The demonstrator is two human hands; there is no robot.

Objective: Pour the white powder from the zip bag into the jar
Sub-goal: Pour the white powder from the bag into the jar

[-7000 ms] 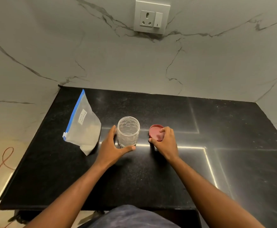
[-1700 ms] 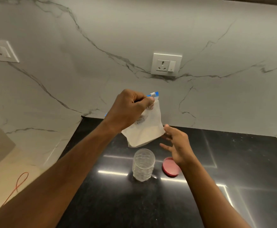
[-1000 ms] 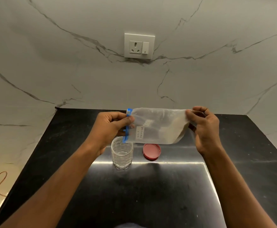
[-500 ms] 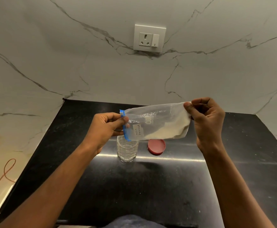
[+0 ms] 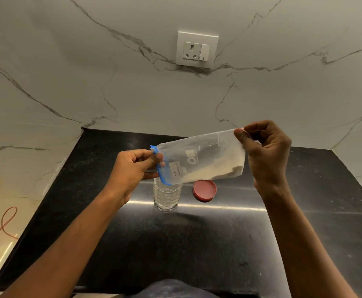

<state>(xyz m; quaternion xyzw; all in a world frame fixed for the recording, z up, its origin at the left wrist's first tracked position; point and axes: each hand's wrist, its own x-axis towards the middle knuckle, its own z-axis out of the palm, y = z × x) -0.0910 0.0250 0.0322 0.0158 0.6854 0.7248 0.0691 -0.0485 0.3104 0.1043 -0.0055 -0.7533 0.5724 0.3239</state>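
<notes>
we hold the milk powder zip bag (image 5: 203, 161) tilted above the glass jar (image 5: 166, 197), left hand (image 5: 132, 168) pinching its blue zip end, right hand (image 5: 268, 153) pinching the raised bottom corner

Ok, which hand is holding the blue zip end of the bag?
The left hand, pinching the blue zip edge low over the jar. The right hand holds the bag by its bottom end, raised higher.

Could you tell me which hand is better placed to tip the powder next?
Likely the right hand: it pinches the zip bag's raised end; the left hand holds its mouth over the jar.
</notes>
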